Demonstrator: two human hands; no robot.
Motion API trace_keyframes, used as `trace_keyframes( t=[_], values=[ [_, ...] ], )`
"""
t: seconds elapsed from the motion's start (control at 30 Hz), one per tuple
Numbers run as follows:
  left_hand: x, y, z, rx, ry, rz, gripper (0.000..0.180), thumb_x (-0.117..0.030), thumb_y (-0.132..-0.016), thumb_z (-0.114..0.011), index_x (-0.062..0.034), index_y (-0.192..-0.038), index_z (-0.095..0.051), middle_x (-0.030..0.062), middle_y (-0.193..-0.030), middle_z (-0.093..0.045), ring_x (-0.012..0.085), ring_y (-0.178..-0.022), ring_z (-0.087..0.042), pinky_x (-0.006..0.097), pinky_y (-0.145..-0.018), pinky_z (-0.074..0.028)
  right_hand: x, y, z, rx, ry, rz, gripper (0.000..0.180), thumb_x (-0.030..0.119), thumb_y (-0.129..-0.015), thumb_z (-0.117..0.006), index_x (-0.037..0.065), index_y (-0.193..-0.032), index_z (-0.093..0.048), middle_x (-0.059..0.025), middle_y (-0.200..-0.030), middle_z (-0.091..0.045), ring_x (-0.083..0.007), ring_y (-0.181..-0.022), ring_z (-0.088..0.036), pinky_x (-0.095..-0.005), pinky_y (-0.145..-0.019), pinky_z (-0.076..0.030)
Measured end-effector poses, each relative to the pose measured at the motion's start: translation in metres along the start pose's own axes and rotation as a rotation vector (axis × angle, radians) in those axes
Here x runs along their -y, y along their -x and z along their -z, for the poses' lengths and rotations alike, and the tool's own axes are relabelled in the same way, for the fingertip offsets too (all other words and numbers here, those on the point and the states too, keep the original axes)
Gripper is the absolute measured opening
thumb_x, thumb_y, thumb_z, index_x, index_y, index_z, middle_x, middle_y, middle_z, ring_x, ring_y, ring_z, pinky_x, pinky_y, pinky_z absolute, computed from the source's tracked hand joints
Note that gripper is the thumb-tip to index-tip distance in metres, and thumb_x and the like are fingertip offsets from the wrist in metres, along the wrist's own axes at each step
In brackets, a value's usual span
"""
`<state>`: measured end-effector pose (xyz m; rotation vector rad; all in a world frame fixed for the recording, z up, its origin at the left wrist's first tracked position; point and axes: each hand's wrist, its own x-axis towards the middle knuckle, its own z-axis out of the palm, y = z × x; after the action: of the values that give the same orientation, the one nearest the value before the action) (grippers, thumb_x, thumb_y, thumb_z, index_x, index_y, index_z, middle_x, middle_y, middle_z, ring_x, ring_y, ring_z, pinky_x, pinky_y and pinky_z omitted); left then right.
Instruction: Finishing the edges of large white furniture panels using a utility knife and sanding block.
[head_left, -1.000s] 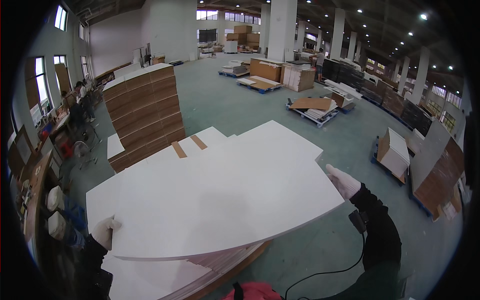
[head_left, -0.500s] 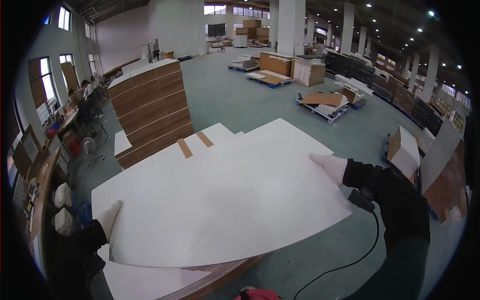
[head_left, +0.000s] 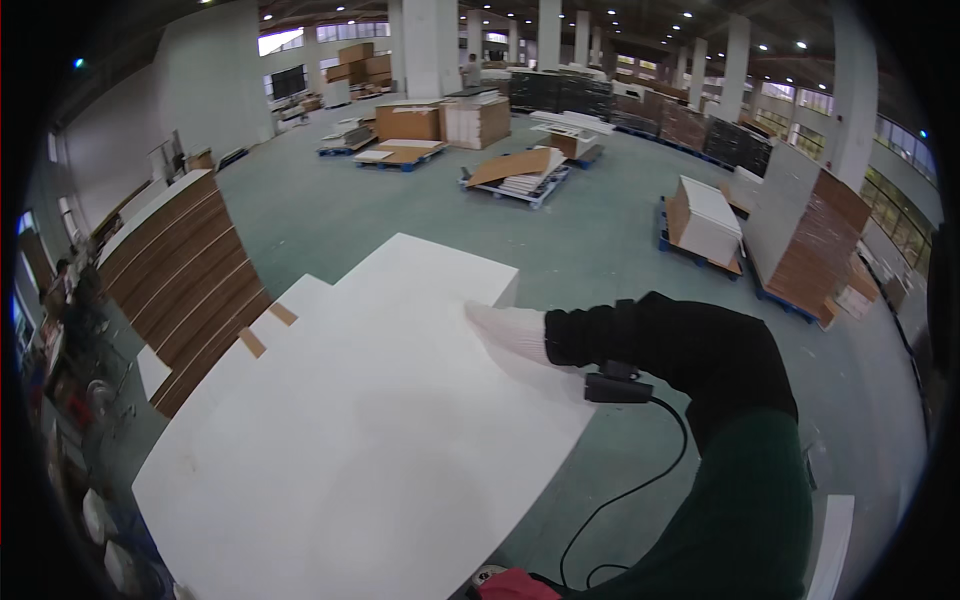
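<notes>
Head view, looking down and forward over a warehouse floor. The person holds a large white panel point(head_left: 370, 440) that fills the lower left and middle of the frame and lies nearly flat in front of them.

Right hand point(head_left: 508, 328): in a white glove, laid on the panel's top face near its far right edge, fingers stretched out flat toward the left. It looks open and pressing on the surface, not curled round the edge. A dark sleeve point(head_left: 670, 345) runs back from the wrist, with a small black device point(head_left: 617, 387) strapped under the forearm and a black cable point(head_left: 625, 495) hanging from it toward the lower edge.

Left hand: not visible in this frame; the panel covers the lower left where it would be, so its state cannot be told.

Beneath the held panel more white panels point(head_left: 300, 300) show at its far left corner, two with brown tape strips point(head_left: 266, 328).

Surroundings: a tall stack of brown-edged boards point(head_left: 185, 280) stands to the left, just beyond the panels. On the green floor point(head_left: 600, 240) are blue pallets carrying boards: one with white and brown sheets point(head_left: 705, 220) to the right, one with a tilted brown sheet point(head_left: 520, 170) further back. A leaning stack of brown-faced boards point(head_left: 815, 235) stands at far right. White columns point(head_left: 432, 45) and ceiling lamps run into the distance.
</notes>
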<state>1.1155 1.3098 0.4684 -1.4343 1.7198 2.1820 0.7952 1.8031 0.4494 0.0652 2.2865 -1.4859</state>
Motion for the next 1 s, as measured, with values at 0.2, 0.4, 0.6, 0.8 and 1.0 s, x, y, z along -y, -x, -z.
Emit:
trace_keyframes(
  t=[0.2,0.4,0.6,0.8,1.0],
  values=[
    [0.095,0.009,0.105,-0.250,0.153,-0.277,0.071,-0.055,-0.095,-0.048,0.0005,-0.138,-0.044,0.0105,-0.136,-0.052,0.0243,-0.122,-0.049,0.036,-0.104,-0.039,-0.026,0.030,-0.037,-0.118,0.209,-0.006,0.086,0.065,-0.095,-0.029,-0.011,-0.129,-0.049,-0.0265,-0.127,-0.056,-0.0346,-0.123,-0.049,-0.0334,-0.106,-0.033],
    [0.118,0.076,0.144,-0.695,-0.071,0.066,0.101,-0.080,-0.082,-0.037,0.0051,-0.135,-0.047,0.0174,-0.134,-0.052,0.0263,-0.122,-0.049,0.035,-0.105,-0.034,-0.016,0.128,-0.122,0.365,-0.572,0.238,0.065,0.050,-0.102,-0.028,-0.001,-0.143,-0.035,-0.0138,-0.141,-0.046,-0.0269,-0.125,-0.049,-0.0351,-0.102,-0.041],
    [0.266,0.137,0.290,-0.701,-0.021,-0.019,0.104,-0.083,-0.082,-0.024,0.0032,-0.133,-0.051,0.0210,-0.127,-0.058,0.0323,-0.121,-0.052,0.036,-0.106,-0.033,-0.033,0.177,-0.267,0.574,-0.556,0.254,0.063,0.050,-0.103,-0.026,0.003,-0.144,-0.034,-0.0112,-0.141,-0.045,-0.0249,-0.126,-0.046,-0.0360,-0.103,-0.040],
    [0.423,0.181,0.425,-1.032,0.092,-0.013,0.096,-0.076,-0.088,-0.027,0.0040,-0.134,-0.050,0.0215,-0.129,-0.057,0.0309,-0.124,-0.050,0.035,-0.107,-0.032,-0.104,0.226,-0.467,0.678,-0.440,0.354,0.061,0.045,-0.104,-0.028,-0.001,-0.142,-0.036,-0.0107,-0.142,-0.044,-0.0236,-0.129,-0.042,-0.0344,-0.108,-0.031],
    [0.523,0.260,0.536,-1.116,0.263,0.042,0.092,-0.072,-0.090,-0.033,0.0080,-0.131,-0.051,0.0176,-0.123,-0.060,0.0235,-0.116,-0.054,0.033,-0.102,-0.037,-0.166,0.289,-0.626,0.750,-0.411,0.126,0.062,0.046,-0.103,-0.028,-0.002,-0.142,-0.036,-0.0114,-0.142,-0.044,-0.0242,-0.129,-0.043,-0.0350,-0.108,-0.032]
  ],
)
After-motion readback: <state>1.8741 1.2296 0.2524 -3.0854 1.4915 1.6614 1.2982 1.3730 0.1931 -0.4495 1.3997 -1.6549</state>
